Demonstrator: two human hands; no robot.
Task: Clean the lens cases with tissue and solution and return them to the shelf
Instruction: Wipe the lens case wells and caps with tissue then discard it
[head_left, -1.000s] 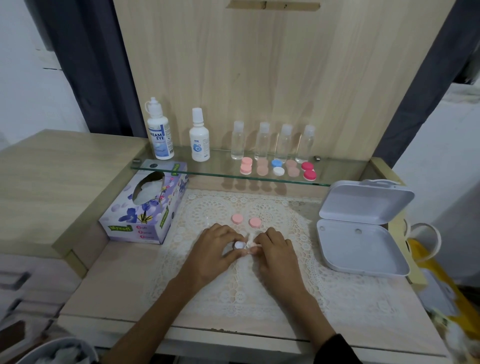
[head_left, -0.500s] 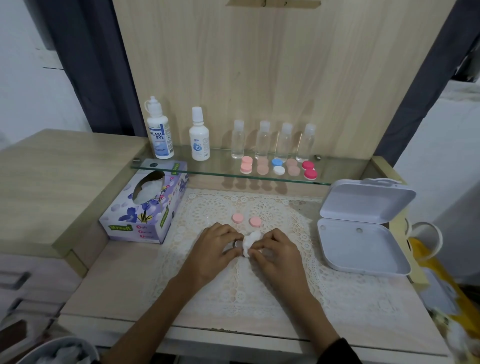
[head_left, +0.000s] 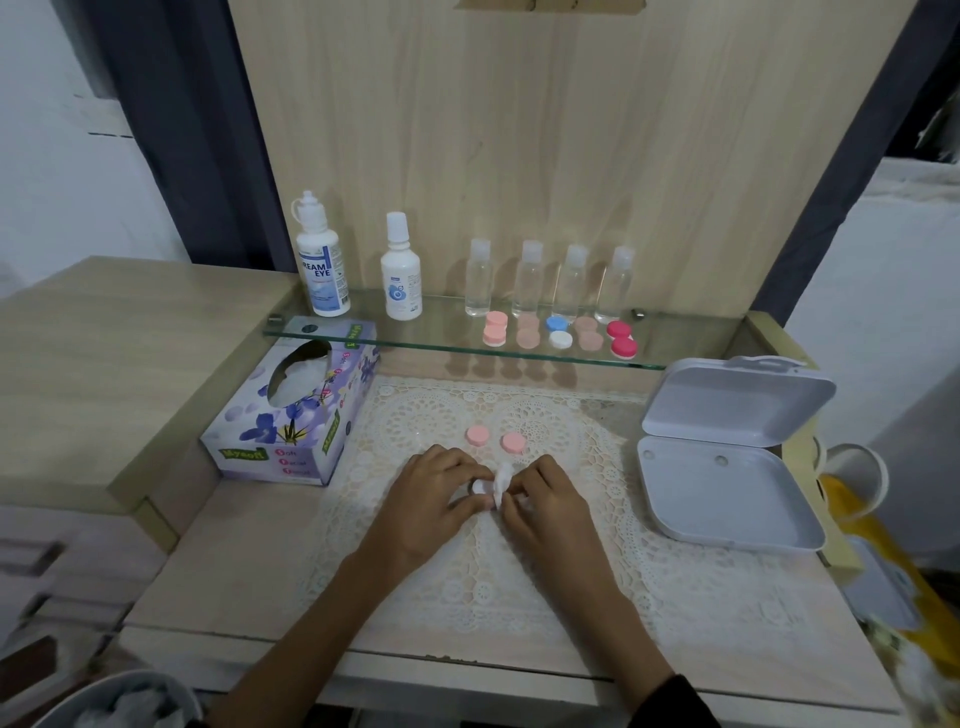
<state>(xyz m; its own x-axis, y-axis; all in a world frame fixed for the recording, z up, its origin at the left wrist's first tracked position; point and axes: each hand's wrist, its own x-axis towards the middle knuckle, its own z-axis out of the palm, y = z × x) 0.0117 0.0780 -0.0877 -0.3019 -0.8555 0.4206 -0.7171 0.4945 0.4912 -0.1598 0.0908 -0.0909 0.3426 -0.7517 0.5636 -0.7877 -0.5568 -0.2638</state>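
My left hand (head_left: 436, 491) grips a small white lens case base (head_left: 479, 487) on the lace mat. My right hand (head_left: 545, 499) pinches a wad of white tissue (head_left: 503, 480) and presses it against the case. Two pink caps (head_left: 477, 435) (head_left: 513, 442) lie on the mat just beyond my hands. On the glass shelf (head_left: 691, 353) stand several lens cases: pink (head_left: 494, 330), beige (head_left: 528, 332), blue and white (head_left: 558, 332), beige (head_left: 589, 335) and red (head_left: 622, 340). Behind them are two solution bottles (head_left: 321, 270) (head_left: 400, 275) and several small clear bottles (head_left: 478, 278).
A purple tissue box (head_left: 291, 415) sits left of the mat. An open white plastic box (head_left: 727, 467) lies at the right. A bin with used tissue (head_left: 124, 701) shows at the bottom left. A yellow bag (head_left: 883, 545) hangs off the right edge.
The tissue in my right hand has come up against the case and now wraps its side; both hands stay in the same spot on the mat.
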